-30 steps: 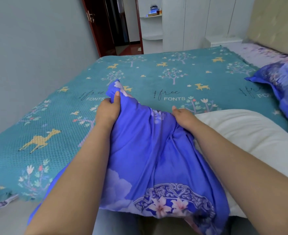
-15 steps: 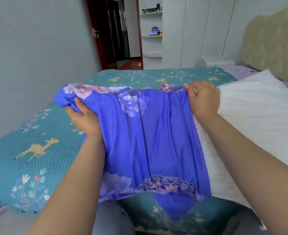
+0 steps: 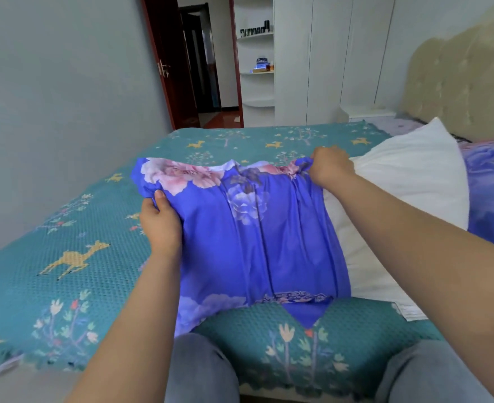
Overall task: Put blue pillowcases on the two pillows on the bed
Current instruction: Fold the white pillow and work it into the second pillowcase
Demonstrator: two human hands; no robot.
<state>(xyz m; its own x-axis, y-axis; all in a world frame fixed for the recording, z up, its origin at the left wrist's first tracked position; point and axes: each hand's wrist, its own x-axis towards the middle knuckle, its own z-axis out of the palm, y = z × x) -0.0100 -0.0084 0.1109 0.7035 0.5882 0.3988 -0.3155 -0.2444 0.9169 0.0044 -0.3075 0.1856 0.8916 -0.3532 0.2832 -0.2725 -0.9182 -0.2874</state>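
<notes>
Bedroom, grey wall at left, dark door and white shelves behind; bed [image 3: 74, 257] with teal animal-print cover fills the foreground.

Item 1, left hand [image 3: 160, 221]: curled on the left edge of the pillowcase [image 3: 254, 234], thumb on top of the cloth.

Item 2, pillowcase: blue, floral print, held stretched above the bed between both hands, lower end hanging loose toward the knees. Judged thin, light, limp and somewhat slippery; it creases freely. Best held at the open hem, one hand at each side, to keep the mouth spread. Whether the pillow's end is already inside cannot be told.

Item 3, right hand [image 3: 328, 167]: bunched on the pillowcase's upper right corner, touching the pillow [image 3: 408, 181].

Item 4, pillow: white, bare, soft and bulky, lying on the bed just right of the pillowcase.

Item 5, second pillow [image 3: 493, 187]: far right, seemingly already in a blue case.
</notes>
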